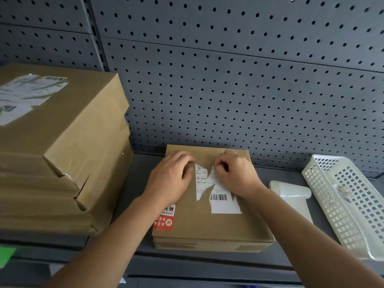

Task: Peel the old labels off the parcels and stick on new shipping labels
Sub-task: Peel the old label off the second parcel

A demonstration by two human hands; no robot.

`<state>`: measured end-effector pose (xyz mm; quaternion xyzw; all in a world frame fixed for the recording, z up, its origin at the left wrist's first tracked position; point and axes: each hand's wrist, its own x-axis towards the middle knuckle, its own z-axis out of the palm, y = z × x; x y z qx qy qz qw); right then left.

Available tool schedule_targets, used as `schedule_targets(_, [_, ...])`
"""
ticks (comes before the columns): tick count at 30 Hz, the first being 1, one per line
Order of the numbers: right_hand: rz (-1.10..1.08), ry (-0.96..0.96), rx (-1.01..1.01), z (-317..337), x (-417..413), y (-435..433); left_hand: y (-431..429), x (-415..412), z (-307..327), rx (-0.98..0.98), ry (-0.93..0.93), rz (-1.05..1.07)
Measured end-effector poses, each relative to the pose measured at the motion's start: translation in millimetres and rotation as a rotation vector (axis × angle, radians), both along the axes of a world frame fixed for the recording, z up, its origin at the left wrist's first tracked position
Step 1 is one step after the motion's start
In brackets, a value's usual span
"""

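Pinching the upper edge of a torn white paper shipping label (pixel 226 206) with the right hand (pixel 234 175), fingers curled tight against the thumb. Bending the fingers of the left hand (pixel 170 179) down at the label's upper left corner, thumb tucked close beneath them; pinching paper or only pressing on cardboard, impossible to tell.

Working on a flat brown cardboard parcel (pixel 207 227), lying directly under both hands on a dark grey metal shelf (pixel 137 173). Label lying ragged between the two hands, brown cardboard showing through the tears, a black barcode (pixel 218 197) sitting just left of the right wrist. Peeking out beside the left wrist, partly covered by the forearm, a red and white sticker (pixel 165 220) with printed characters, near the parcel's left edge.

Standing well to the left of the left hand, a stack of larger brown cardboard boxes (pixel 62 152), the top one carrying a scuffed white label (pixel 27 94). Lying just right of the right forearm, a pale translucent plastic roll (pixel 291 189). Sitting farther right, a white perforated plastic basket (pixel 324 196) holding a few crumpled scraps (pixel 342 192). Rising behind both hands, a dark grey pegboard wall (pixel 228 80).
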<state>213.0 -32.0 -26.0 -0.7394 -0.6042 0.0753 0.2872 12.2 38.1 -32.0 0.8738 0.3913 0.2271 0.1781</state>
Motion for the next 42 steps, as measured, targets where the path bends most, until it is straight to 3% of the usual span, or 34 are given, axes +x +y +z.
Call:
schedule_targets(20, [0.015,0.094,-0.016,1.5,2.9,-1.3,0.7,0.3,-1.9,0.002,-0.001,0.002])
schedule_targets(33, [0.012,0.034,-0.035,1.9,-2.0,-0.9,0.8,0.6,-2.8,0.011,-0.004,0.0])
schedule_targets(38, [-0.001,0.15,-0.008,9.7,1.2,-4.7,1.2,0.5,-3.4,0.006,-0.007,-0.001])
schedule_targets(42, [0.054,0.074,-0.015,5.5,0.6,-4.4,1.2,0.5,-3.3,0.01,-0.004,-0.002])
